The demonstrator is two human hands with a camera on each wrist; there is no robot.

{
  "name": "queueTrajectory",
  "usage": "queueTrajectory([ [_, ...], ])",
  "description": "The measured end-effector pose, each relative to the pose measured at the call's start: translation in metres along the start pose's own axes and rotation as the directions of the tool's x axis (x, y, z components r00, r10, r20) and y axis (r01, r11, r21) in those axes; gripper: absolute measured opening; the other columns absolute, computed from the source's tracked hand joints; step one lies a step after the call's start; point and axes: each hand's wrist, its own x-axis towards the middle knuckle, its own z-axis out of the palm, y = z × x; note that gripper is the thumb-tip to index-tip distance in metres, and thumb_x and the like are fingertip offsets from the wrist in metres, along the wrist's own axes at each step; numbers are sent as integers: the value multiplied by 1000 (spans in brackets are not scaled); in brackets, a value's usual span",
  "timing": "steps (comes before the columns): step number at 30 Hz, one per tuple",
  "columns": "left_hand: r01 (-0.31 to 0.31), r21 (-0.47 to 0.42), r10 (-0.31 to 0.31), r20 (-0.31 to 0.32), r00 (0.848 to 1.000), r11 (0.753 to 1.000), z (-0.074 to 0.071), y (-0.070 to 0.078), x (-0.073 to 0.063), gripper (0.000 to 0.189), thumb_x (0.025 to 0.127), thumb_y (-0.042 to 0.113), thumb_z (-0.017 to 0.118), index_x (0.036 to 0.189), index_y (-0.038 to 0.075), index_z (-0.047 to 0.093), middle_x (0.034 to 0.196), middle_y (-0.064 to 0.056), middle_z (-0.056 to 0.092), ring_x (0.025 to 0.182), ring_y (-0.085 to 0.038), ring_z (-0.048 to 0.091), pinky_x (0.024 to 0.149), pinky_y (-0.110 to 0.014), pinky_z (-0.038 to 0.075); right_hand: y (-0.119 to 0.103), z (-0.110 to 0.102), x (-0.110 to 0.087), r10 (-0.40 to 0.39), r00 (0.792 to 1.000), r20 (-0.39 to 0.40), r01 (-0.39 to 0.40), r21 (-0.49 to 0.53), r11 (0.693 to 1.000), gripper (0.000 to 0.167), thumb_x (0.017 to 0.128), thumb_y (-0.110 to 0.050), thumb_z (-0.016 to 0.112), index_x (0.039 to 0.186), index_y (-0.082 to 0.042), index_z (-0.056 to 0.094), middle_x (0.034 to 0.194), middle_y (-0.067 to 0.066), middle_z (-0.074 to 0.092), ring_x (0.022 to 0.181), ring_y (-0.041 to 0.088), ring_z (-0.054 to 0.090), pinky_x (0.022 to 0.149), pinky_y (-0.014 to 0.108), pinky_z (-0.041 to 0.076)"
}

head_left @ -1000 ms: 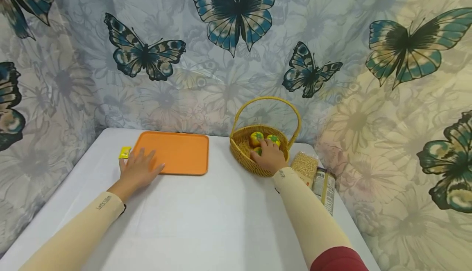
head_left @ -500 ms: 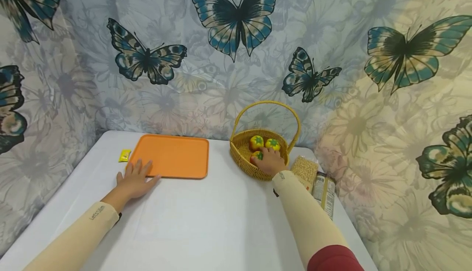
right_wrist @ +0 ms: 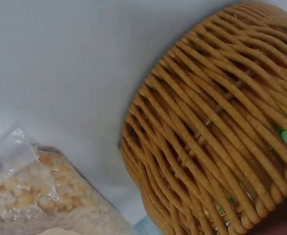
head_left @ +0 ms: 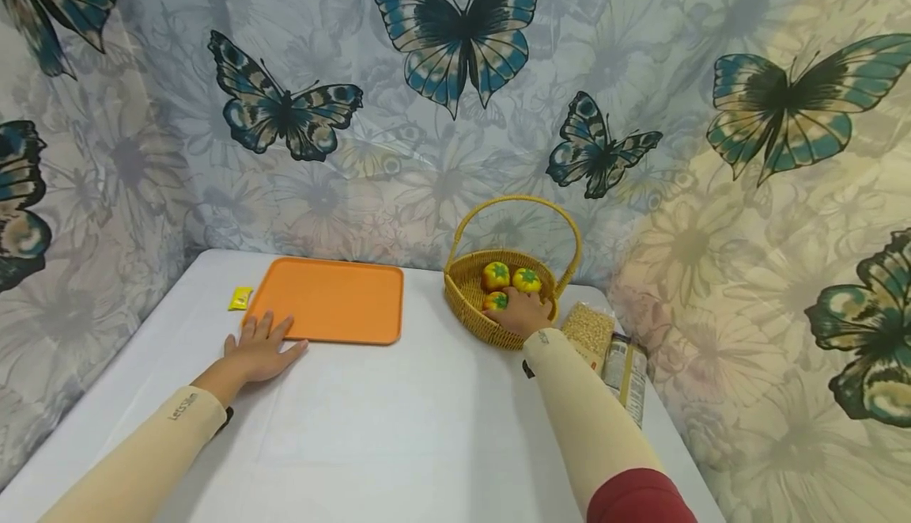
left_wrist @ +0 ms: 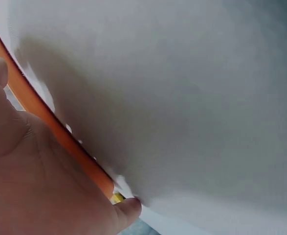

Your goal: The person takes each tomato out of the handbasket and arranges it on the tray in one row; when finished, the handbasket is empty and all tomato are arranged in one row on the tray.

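Note:
My left hand [head_left: 258,353] lies with fingers spread across the near left corner of an orange tray [head_left: 334,301]; the left wrist view shows its palm beside the tray's edge [left_wrist: 45,115]. My right hand [head_left: 523,313] reaches over the near side of a woven basket [head_left: 473,321] with a tall handle. Inside lie three round yellow-orange fruits with green star-shaped tops, like persimmons: one at back left [head_left: 495,275], one at back right [head_left: 527,279] and one in front [head_left: 494,301], close to the right hand's thumb. The basket hides the right fingertips, so I cannot tell what they hold.
A small yellow packet [head_left: 240,298] lies left of the tray on the white table [head_left: 370,420]. Right of the basket are a clear bag of pale kernels [head_left: 589,325] and a can-like container [head_left: 626,373], partly behind the right forearm. Butterfly-printed cloth walls surround the table.
Over the last second my left hand has slid back from the tray's surface to its near corner. My right hand has sunk lower in the basket, leaving the fruits more visible.

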Motion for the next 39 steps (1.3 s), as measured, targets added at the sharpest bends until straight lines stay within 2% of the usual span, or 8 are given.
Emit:
queueTrajectory([
  [6,-10,6,10,-11,1000,1000,3,-8,7,112,96,88,31,168,2,19,169,-38,-6,152,-61,-15,109,-84,-13,-10,3,6,13,962,-274,36,173,984,90,98,-68,60,160,-6,39,153,27,49,143,52,35,112,72,22],
  [10,-4,3,4,5,1000,1000,3,-6,5,108,98,84,35,169,5,20,170,-36,-5,153,-60,-15,110,-83,-12,-29,5,14,-93,787,-610,298,244,923,80,97,-63,65,151,-7,45,137,22,55,128,44,48,104,64,35],
  [14,9,4,-9,14,1000,1000,0,-1,0,104,101,79,37,168,2,19,169,-37,-6,153,-60,-15,110,-83,-13,-66,8,13,-354,650,-673,541,82,837,69,94,-48,75,144,-8,51,134,17,57,124,38,53,105,58,42],
  [16,8,8,-8,14,1000,1000,0,1,-1,104,102,78,38,167,0,19,168,-39,-6,152,-61,-15,110,-83,-13,-88,15,10,-427,676,-600,578,72,813,68,94,-44,77,147,-11,51,139,15,56,127,35,54,107,55,44],
  [21,5,18,-6,7,1000,1000,-2,1,-3,102,103,77,38,167,-1,19,168,-39,-6,152,-61,-14,110,-83,-12,-139,48,5,-347,879,-327,424,203,882,75,95,-53,74,158,-21,49,145,11,56,127,30,54,105,51,46],
  [24,6,16,-6,7,1000,1000,-3,2,-5,100,104,75,39,167,0,19,168,-38,-5,152,-61,-14,111,-83,-11,-160,66,5,-280,935,-217,331,250,910,80,93,-56,74,161,-22,48,144,8,60,123,27,57,103,49,45],
  [33,17,34,-17,6,1000,999,2,2,-6,97,105,72,41,167,0,21,168,-39,-4,152,-62,-12,111,-84,-8,-183,102,7,-183,976,-120,211,290,933,82,96,-56,75,161,-15,46,144,6,62,124,27,59,103,51,41],
  [39,15,36,-15,2,1000,999,-1,1,-5,98,105,73,39,167,0,20,168,-39,-4,152,-61,-12,111,-83,-9,-186,107,8,-206,956,-210,258,266,929,88,97,-67,66,164,-16,39,154,7,54,135,31,51,109,55,39],
])
